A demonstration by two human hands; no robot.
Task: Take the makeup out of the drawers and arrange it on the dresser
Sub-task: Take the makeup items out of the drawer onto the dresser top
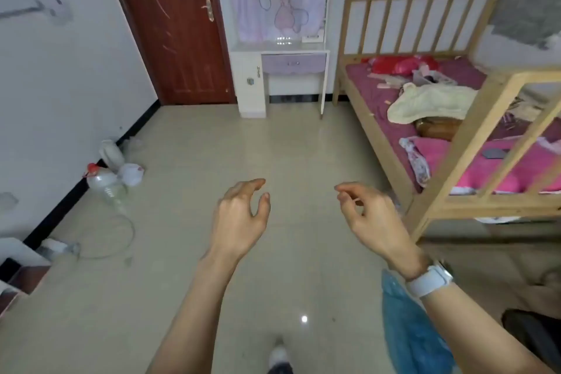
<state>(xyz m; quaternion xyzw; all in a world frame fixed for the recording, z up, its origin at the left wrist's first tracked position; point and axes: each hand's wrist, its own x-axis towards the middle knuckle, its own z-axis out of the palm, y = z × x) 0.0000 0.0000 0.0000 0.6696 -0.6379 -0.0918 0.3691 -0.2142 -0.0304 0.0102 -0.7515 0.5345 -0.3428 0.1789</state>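
Both hands hang out in front of the person over the pale tiled floor point(188, 161), each holding nothing: the left hand point(239, 212) has its fingers loosely curled and apart, and the right hand point(367, 212), above a white wristband point(431, 281), is likewise relaxed with fingertips drawn slightly together. Neither touches anything.

Across the room, well apart from the hands, stands the small white dresser with a lilac front point(252, 82), set against the far wall between the dark red wooden door point(173, 27) and the pale wooden bed frame point(376, 118). Its lilac drawer point(293, 63) looks closed, and the white side cabinet door beside it also appears closed. A few small items sit on the dresser top, too small and blurred to identify as makeup.

Judged from this, the task seems to be at its very start: no drawer is opened, no makeup is in hand, and the person has yet to reach the dresser. Opening the drawers, lifting out the makeup and arranging it on top all appear to remain.
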